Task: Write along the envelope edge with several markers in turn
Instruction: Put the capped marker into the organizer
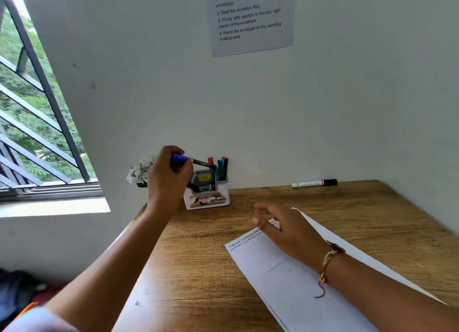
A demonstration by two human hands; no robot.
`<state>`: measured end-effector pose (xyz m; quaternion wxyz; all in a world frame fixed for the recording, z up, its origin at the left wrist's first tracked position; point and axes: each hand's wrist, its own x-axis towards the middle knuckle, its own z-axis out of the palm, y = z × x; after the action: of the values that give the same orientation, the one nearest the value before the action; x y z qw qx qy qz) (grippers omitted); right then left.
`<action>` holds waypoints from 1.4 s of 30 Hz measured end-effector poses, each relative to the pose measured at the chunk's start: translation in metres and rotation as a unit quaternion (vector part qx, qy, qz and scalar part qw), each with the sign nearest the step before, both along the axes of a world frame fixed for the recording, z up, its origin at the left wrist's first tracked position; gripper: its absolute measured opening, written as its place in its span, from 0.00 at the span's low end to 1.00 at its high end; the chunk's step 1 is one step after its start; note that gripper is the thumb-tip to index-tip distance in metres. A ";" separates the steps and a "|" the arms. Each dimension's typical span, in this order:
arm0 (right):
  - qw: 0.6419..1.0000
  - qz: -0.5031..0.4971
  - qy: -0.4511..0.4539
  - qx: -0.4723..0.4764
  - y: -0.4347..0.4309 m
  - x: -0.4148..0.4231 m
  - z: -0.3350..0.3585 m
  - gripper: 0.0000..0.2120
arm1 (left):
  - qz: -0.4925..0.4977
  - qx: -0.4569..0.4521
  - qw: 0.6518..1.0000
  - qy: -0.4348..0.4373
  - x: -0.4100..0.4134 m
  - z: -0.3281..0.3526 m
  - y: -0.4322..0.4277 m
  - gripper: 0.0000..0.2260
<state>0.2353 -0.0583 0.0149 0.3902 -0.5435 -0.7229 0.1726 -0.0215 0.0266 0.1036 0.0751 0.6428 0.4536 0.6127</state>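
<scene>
Head view showed my left hand (169, 175) up by the holder (207, 200), fingers and thumb curled tight round the blue marker (188, 160). Its dark end was right next to the other markers (222, 166) standing in there. If I poked too hard, I could have knocked them about or tipped the holder over (it looked small and light).

My right hand (285, 228) was over the envelope (285, 282), fingers loose and spread, holding nothing. The envelope lay flat on the table (198, 269), slanted, near my right side. If that hand was not pressing down, the envelope could have slid when I wrote. It could also have rubbed the writing (244, 241) along the edge and smudged it if the ink was wet.

I could not tell if my right hand touched the paper or just floated above it. It hid the far end of the written lines. The words were too small to read. The near end of the envelope ran out of the picture. I could not tell if the blue marker had its cap on. Some flowers (140, 170) sat half behind my left hand.
</scene>
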 end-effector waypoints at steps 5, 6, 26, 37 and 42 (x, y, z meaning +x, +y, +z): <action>0.998 -0.003 -0.064 0.005 0.002 0.004 -0.004 0.25 | 0.029 0.034 0.999 0.029 -0.002 0.009 0.015 0.14; 0.998 -0.001 -0.069 0.003 0.003 0.005 -0.005 0.25 | 0.032 0.044 0.998 0.021 -0.002 0.009 0.016 0.14; 0.993 -0.001 -0.122 0.000 0.005 0.007 -0.007 0.24 | 0.107 -0.022 0.939 0.325 0.017 -0.031 0.054 0.09; 0.990 -0.004 -0.138 -0.021 0.006 0.008 -0.009 0.24 | 0.075 0.002 0.942 0.327 0.041 -0.057 0.003 0.08; 0.993 -0.016 -0.121 0.003 0.009 0.009 -0.010 0.16 | -0.144 -0.190 0.925 0.296 0.074 -0.092 -0.031 0.06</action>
<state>0.2442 -0.0495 0.0045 0.3046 -0.5707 -0.7564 0.0969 0.0522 -0.0046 0.0115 0.1454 0.8269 0.4659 0.2793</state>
